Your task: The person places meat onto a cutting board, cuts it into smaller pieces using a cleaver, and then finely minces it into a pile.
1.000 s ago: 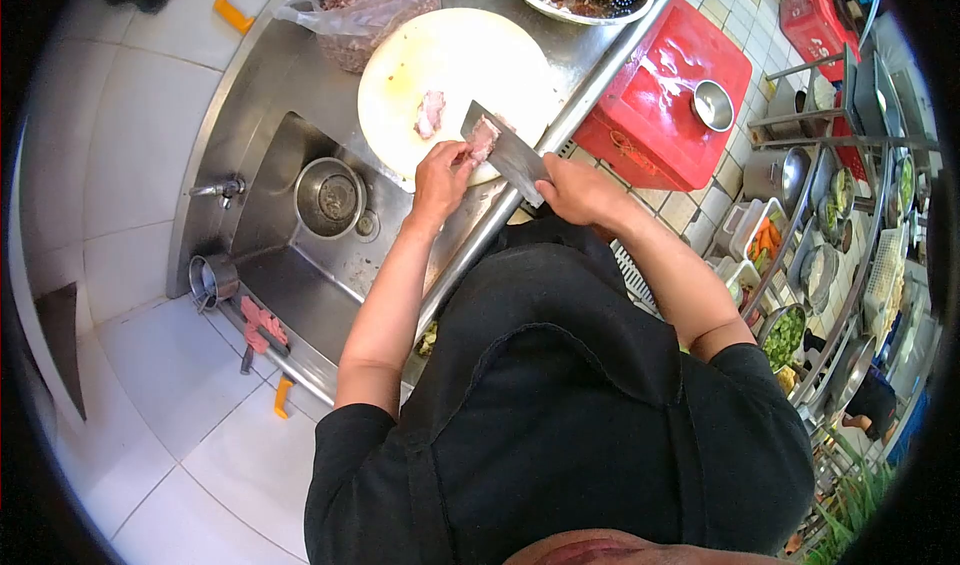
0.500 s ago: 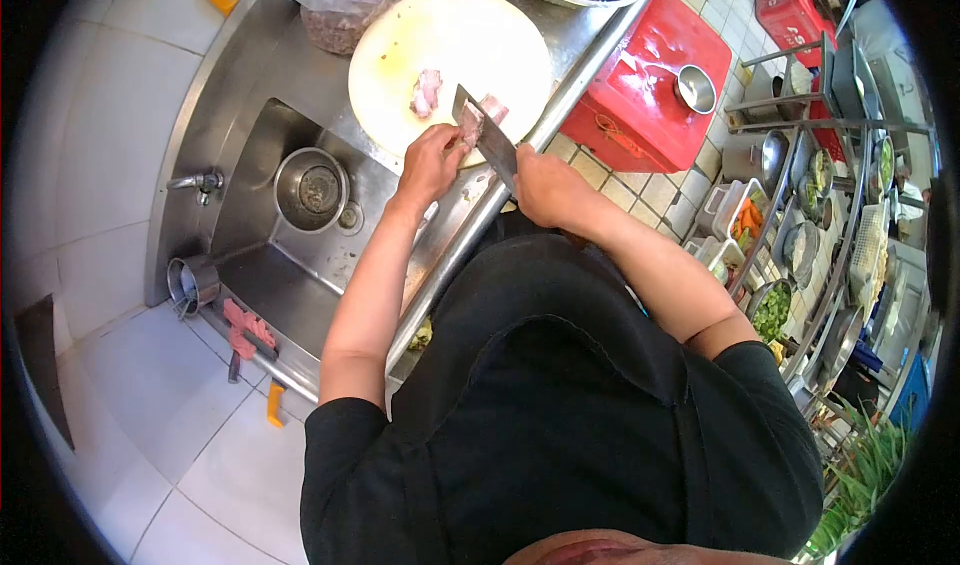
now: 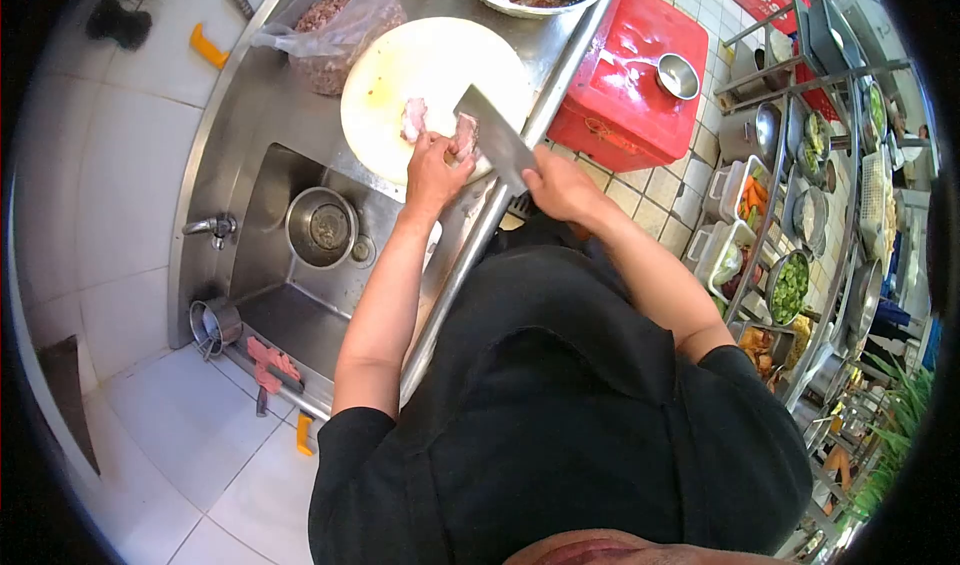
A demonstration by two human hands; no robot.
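Observation:
A round, pale cutting board (image 3: 440, 60) lies on the steel counter above the sink. My left hand (image 3: 437, 173) is closed at the board's lower edge, its fingertips on a piece of meat (image 3: 465, 136). Another pale pink piece of meat (image 3: 413, 120) lies on the board just beyond those fingers. My right hand (image 3: 562, 187) is wrapped round the handle of a cleaver (image 3: 500, 143). The broad blade slants up and left over the board's right part, its edge side beside the held meat.
The steel sink (image 3: 262, 205) holds a metal pot (image 3: 322, 227). A plastic bag of minced meat (image 3: 325, 60) and a metal bowl of meat (image 3: 530, 7) stand behind the board. Right of the counter is a red box (image 3: 635, 65) with a small bowl (image 3: 677, 77); shelves of vegetables stand beyond.
The cleaver has moved right, off the meat, and its blade shows broader. My left hand has pulled its piece slightly left, closer to the other piece. The whole view has shifted a little.

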